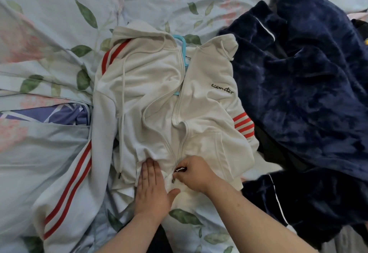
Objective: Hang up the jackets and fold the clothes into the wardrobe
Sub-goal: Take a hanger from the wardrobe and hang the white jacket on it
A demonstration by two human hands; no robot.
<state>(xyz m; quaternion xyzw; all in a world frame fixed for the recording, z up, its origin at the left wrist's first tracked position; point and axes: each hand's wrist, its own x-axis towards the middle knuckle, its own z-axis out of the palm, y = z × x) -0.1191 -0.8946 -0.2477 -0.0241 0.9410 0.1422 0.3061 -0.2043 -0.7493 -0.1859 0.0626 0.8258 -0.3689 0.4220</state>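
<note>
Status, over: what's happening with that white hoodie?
Left hand pressing hoodie flat. Right hand pinching zipper pull at hem. Blue hanger inside. Navy fleece alongside, not blocking.

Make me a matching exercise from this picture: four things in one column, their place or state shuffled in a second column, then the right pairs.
Column one:
1. hanger
2. navy fleece
3. left hand
4. right hand

Column two:
A. pinches the zip pull
B. lies heaped on the right side of the bed
C. presses flat, fingers straight, on the hem of the white jacket
D. pokes out, light blue, at the jacket's neck

Pairs: 1-D, 2-B, 3-C, 4-A.
</note>
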